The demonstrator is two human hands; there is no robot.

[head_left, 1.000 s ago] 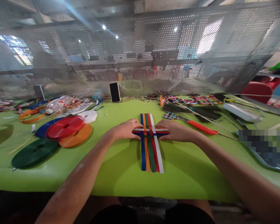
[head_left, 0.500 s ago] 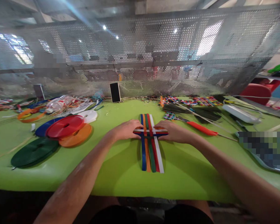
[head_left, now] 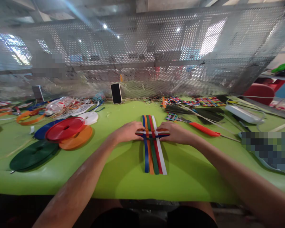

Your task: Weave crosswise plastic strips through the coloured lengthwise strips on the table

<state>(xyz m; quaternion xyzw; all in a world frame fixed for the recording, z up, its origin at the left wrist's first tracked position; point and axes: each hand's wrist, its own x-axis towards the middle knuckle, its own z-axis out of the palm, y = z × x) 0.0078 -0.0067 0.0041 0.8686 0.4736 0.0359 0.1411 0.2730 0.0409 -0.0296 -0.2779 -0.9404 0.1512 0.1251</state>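
Note:
In front of me several flat coloured strips point(head_left: 153, 158) in blue, orange, green, red and white lie lengthwise. Shorter crosswise strips point(head_left: 150, 134) interlace with them near their far part. My left hand point(head_left: 130, 131) is closed on the left ends of the crosswise strips, beside the blue strip. Gripping the right ends, my right hand point(head_left: 172, 131) sits next to the white strip. Both hands rest low over the table, and the fingertips are partly hidden behind the strips.
Rolls of red point(head_left: 66, 128), orange point(head_left: 79, 138) and green strip point(head_left: 34, 155) lie left, with blue and white rolls. A phone point(head_left: 116, 93) stands at the back. Right are an orange-handled knife point(head_left: 204, 129), woven pieces point(head_left: 210, 101) and a white power strip point(head_left: 244, 114). A perforated metal screen point(head_left: 137, 60) rises behind.
Both hands keep their hold on the crosswise strips, with hardly any movement. The view has shifted slightly, and part of something shows at the far left edge.

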